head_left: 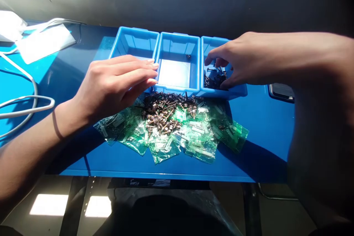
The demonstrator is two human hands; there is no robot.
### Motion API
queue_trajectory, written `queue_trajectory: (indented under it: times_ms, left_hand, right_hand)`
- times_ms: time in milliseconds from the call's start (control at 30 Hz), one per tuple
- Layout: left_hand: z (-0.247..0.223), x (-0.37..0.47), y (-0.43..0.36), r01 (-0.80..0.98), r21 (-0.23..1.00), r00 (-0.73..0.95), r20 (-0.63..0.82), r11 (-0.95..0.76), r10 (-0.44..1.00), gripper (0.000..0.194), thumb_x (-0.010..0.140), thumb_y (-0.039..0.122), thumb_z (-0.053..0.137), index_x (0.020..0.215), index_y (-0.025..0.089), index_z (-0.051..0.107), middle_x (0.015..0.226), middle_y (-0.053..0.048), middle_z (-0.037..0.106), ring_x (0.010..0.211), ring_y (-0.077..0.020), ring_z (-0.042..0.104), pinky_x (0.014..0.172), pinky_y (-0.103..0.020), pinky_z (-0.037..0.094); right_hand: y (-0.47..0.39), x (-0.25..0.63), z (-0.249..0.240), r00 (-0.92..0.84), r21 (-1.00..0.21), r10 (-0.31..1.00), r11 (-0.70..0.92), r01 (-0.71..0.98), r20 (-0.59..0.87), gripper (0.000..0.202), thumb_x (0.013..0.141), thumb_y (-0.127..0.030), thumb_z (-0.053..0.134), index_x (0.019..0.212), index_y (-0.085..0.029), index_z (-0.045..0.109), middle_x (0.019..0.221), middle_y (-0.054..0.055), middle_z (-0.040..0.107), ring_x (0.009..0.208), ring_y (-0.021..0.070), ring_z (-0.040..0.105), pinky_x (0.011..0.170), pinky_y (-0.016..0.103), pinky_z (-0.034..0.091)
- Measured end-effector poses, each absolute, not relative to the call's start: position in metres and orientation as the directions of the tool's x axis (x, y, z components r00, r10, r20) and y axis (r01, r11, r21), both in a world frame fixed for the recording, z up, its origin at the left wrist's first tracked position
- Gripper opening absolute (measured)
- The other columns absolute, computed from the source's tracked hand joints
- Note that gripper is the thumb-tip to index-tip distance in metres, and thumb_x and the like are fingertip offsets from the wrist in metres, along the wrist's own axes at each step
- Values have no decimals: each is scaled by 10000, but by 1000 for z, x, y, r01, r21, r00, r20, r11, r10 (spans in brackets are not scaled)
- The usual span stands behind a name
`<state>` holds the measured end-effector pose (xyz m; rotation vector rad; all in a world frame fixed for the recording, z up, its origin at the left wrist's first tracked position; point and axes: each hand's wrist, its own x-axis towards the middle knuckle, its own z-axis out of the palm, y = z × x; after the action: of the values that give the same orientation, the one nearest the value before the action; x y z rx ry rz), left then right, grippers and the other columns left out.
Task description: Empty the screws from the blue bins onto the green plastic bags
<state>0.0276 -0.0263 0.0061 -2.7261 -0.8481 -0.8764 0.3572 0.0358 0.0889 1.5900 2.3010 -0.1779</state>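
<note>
My left hand (118, 81) stretches its fingers flat over the front of the left blue bin (138, 31), the tips at the wall of the middle blue bin (179, 90). No object shows in it. Inside the right blue bin (238, 90) is my right hand (229, 59), thumb and fingers apart above dark screws (212, 79); its fingertips are partly hidden. In front of the bins lies a heap of loose screws (163, 114), black and bronze. Around and under it are green clear plastic packets (199, 140) with white plugs inside.
One small dark piece (188, 56) rests in the middle bin. On the left of the blue table (265, 125) are white cables (33, 110) and a white sheet (45, 42). A dark flat object (280, 92) lies by my right forearm. A dark wall rises behind.
</note>
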Motion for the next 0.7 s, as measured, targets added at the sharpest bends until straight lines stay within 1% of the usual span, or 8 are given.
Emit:
queue_trajectory:
  times_ms: [33, 100, 200, 333, 400, 567, 633, 700]
  left_hand:
    - [6, 28, -27, 562, 28, 666, 577, -826, 473, 266, 1108, 199, 749, 1359, 285, 754, 1385, -32, 843, 1285, -256, 847, 1062, -412, 753]
    - [6, 28, -27, 565, 34, 662, 578, -824, 478, 256, 1113, 197, 743, 1355, 279, 750, 1383, -31, 844, 1283, -254, 848, 1066, -404, 749]
    - [6, 28, -28, 564, 33, 660, 584, -825, 473, 249, 1113, 202, 745, 1351, 277, 748, 1382, -27, 844, 1284, -253, 848, 1080, -392, 743]
    - [6, 28, -28, 561, 18, 668, 582, -828, 465, 238, 1115, 210, 744, 1347, 260, 750, 1379, -40, 844, 1283, -266, 849, 1077, -405, 748]
    - [6, 29, -27, 564, 15, 670, 577, -826, 468, 230, 1121, 215, 735, 1346, 262, 750, 1380, -39, 844, 1282, -268, 849, 1071, -415, 754]
    - [5, 29, -24, 550, -3, 670, 598, -835, 440, 204, 1112, 231, 756, 1313, 265, 761, 1357, -28, 852, 1248, -262, 861, 1040, -398, 762]
    - [5, 29, -24, 552, -6, 673, 594, -834, 441, 197, 1116, 230, 749, 1311, 259, 757, 1356, -30, 852, 1249, -258, 861, 1047, -391, 759]
    - [5, 28, -25, 559, -4, 671, 590, -829, 449, 195, 1124, 227, 736, 1315, 260, 751, 1363, -28, 850, 1253, -251, 858, 1058, -382, 752]
  right_hand:
    - [34, 349, 89, -274, 160, 871, 364, 918, -408, 151, 883, -144, 912, 972, -230, 826, 829, -40, 749, 683, 117, 626, 671, 287, 428]
    - [34, 339, 87, -246, 228, 854, 381, 896, -459, 139, 909, -139, 870, 1003, -228, 819, 822, -15, 745, 669, 130, 622, 638, 292, 419]
    - [38, 339, 82, -311, 201, 838, 434, 878, -449, 27, 966, -259, 845, 977, -240, 830, 752, 2, 724, 626, 135, 593, 617, 325, 406]
    - [44, 346, 73, -342, 189, 830, 458, 869, -441, 90, 962, -340, 845, 940, -257, 817, 759, -1, 739, 596, 139, 588, 589, 340, 399]
    - [46, 346, 70, -357, 172, 837, 457, 873, -415, 94, 942, -331, 852, 910, -260, 799, 766, 7, 740, 599, 160, 594, 580, 352, 403]
    - [50, 344, 67, -385, 80, 850, 439, 895, -360, 69, 988, -280, 813, 925, -251, 808, 824, 34, 769, 632, 200, 635, 613, 371, 450]
    - [51, 344, 70, -377, 62, 860, 422, 905, -344, 47, 966, -212, 840, 960, -256, 823, 864, 30, 800, 650, 202, 663, 628, 366, 473]
    - [52, 345, 75, -375, 33, 869, 406, 913, -322, 151, 937, -133, 856, 988, -275, 854, 905, 19, 835, 688, 208, 701, 649, 370, 502]
